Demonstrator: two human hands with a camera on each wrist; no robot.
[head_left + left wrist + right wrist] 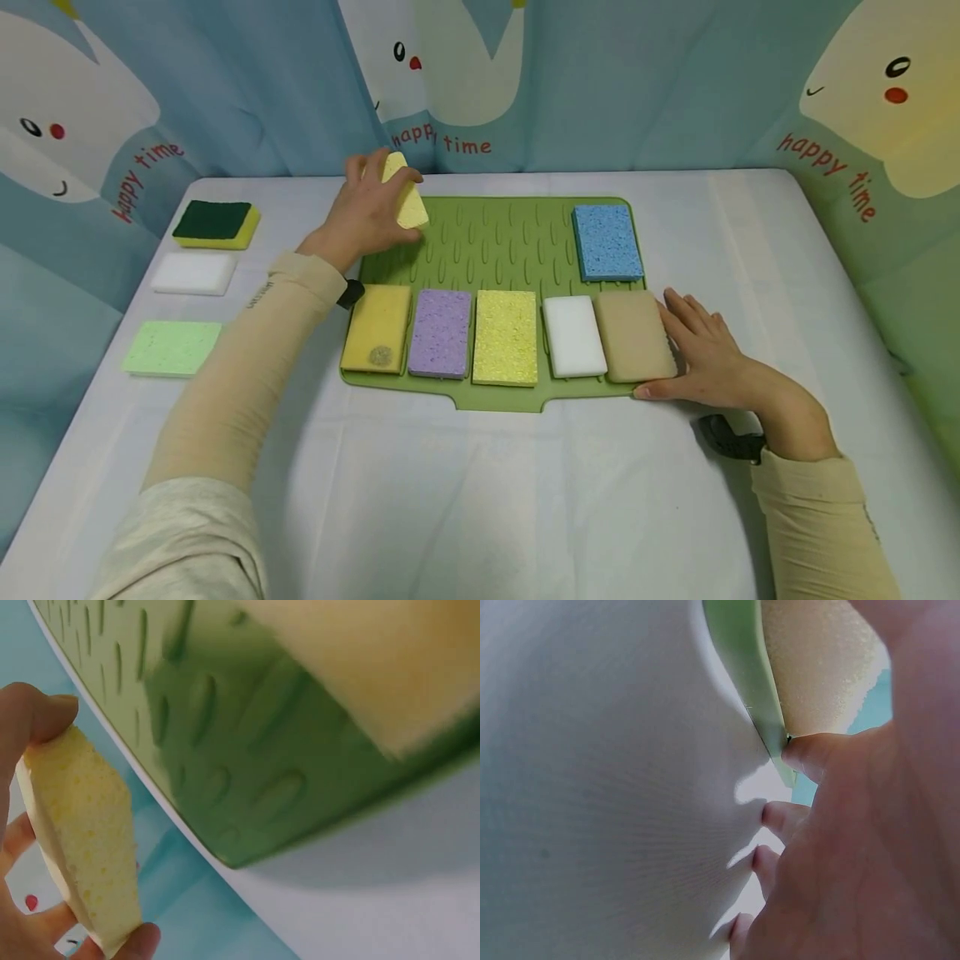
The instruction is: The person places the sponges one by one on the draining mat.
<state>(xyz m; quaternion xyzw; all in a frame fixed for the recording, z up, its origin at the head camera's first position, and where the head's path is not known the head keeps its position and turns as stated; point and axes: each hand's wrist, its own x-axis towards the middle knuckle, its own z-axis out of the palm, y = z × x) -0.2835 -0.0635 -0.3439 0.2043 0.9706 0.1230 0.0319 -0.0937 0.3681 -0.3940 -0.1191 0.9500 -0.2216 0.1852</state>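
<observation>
My left hand [365, 208] grips a pale yellow sponge [406, 193] by its edges, tilted over the back left corner of a green ridged mat [487, 250]. In the left wrist view the thumb and fingertips hold opposite ends of that sponge [86, 825]. At the mat's front right corner, my right hand [701, 358] lies with fingers spread beside a beige sponge [636, 336]. A right fingertip is right at the mat's edge [761, 697] in the right wrist view, while other fingertips rest on the white cloth.
Along the mat's front lie a yellow-orange sponge [375, 325], a purple one [440, 333], a yellow one [506, 337] and a white one [574, 336]. A blue sponge [607, 242] sits back right. Left on the table are a green-and-yellow scrub sponge [215, 223], a white block [195, 273] and a light green sponge [168, 347].
</observation>
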